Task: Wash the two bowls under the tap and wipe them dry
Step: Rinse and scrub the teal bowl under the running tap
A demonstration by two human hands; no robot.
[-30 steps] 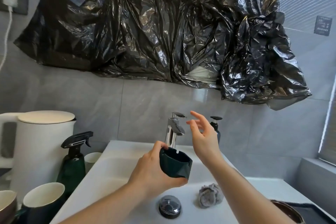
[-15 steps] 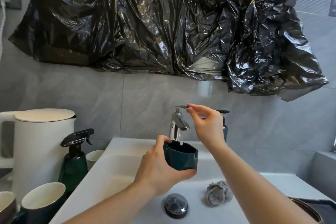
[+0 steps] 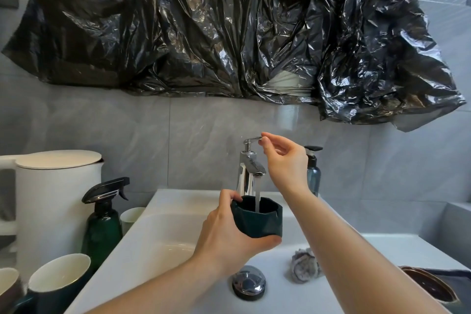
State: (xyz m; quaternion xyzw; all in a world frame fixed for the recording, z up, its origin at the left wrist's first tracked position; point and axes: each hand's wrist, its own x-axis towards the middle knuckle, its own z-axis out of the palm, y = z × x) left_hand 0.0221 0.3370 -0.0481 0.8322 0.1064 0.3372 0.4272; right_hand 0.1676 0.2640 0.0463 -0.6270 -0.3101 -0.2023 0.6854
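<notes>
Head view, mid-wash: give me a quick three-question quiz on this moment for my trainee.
1. True or false: water is running from the tap into the dark green bowl.
2. Which hand holds the bowl? A) left hand B) right hand C) both
3. Fill in: the crumpled grey cloth lies in the ____, to the right of the drain plug.

Key: 1 true, a thin stream falls into the bowl; 2 A, while the right hand's fingertips pinch the tap lever; 3 sink.
</notes>
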